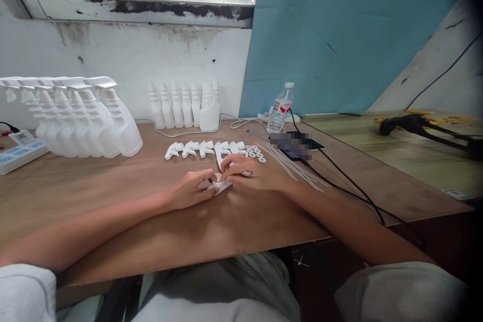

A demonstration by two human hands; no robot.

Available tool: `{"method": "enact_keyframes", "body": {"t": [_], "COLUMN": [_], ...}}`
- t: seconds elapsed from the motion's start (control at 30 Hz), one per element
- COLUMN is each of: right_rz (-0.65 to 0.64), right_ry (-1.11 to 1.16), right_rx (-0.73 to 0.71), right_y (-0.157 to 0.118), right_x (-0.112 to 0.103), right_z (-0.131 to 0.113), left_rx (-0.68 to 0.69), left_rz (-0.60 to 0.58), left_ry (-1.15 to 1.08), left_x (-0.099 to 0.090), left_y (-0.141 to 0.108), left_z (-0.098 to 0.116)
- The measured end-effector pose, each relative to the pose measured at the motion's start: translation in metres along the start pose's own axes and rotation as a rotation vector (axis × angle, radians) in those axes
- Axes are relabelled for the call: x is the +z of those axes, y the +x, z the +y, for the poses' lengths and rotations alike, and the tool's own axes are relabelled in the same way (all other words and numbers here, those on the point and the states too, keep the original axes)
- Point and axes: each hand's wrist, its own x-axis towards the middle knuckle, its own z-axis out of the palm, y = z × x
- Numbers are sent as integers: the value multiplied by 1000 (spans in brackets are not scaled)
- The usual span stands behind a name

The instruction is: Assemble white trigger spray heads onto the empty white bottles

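Lap (226, 284); left hand (191, 189), right hand (252, 173) on part (223, 188), inside table edge (237, 251).

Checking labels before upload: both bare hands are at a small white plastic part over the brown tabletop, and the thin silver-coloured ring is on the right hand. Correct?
Not quite: the thin silver-coloured ring is on the left hand, not the right hand; the head view shows it. Both hands are indeed at a small white plastic part over the brown tabletop.
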Motion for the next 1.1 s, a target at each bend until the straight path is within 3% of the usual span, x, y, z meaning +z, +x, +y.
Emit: {"method": "enact_keyframes", "body": {"t": [0.07,0.13,0.2,0.23,0.33,0.47,0.7,0.87,0.93,1.03,1.1], "right_rz": [28,18,-159,-233,-468,-639,-588,-359,-120,277,375], "right_ry": [28,-113,-361,-403,-364,-232,-272,-387,-299,181,437], "right_rx": [163,464,872,990,1248,1420,1471,1384,1257,861,614], "right_y": [1,-3,-13,-20,-43,-58,-50,-47,-40,-22,-9], "right_x": [-13,-34,-58,-70,-98,-106,-95,-104,-103,-88,-70], "right_z": [10,22,36,42,57,66,66,61,52,30,13], "left_rx": [-18,-15,0,12,57,80,30,-7,-13,-13,-18], "left_rz": [-11,-13,-10,-8,-6,15,8,-15,-11,-13,-33], "left_ry": [23,42,41,28,-23,-27,-57,-86,-137,-209,-217], "left_x": [1,1,1,1,2,3,4,3,2,0,-1], "left_y": [0,-1,0,1,3,5,5,5,5,7,8], "left_z": [-1,-1,0,1,1,-1,1,3,3,4,4]}}
